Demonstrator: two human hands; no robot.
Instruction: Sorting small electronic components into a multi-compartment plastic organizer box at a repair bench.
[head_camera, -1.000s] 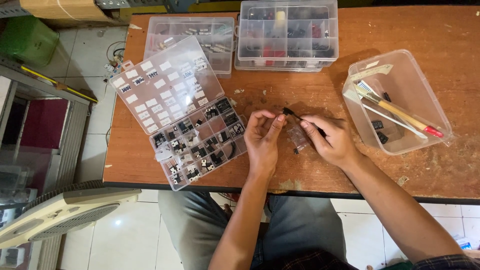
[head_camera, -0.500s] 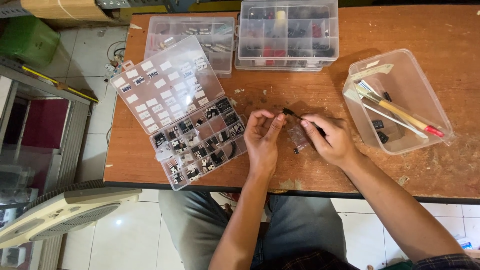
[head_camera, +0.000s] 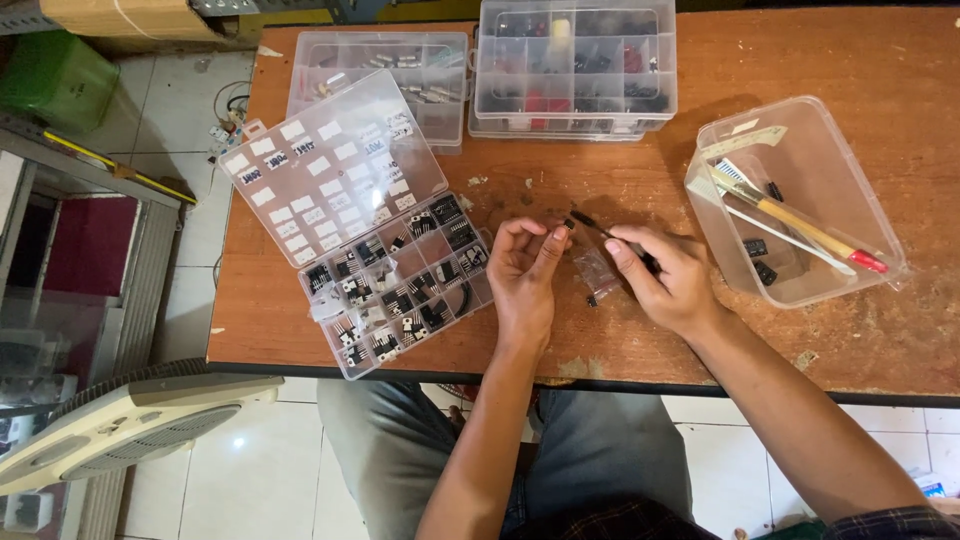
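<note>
Two hands: right hand (head_camera: 668, 282) gripping thin black tool (head_camera: 592, 226), left hand (head_camera: 524, 268) half-curled beside white-labelled clear organiser lid (head_camera: 330, 170).

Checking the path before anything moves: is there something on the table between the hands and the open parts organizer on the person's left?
Nothing visible. The left hand sits right beside the open parts organizer, with only bare table between them. The right hand holds a thin dark tool above a small clear bag, on the far side from the organizer.
</note>
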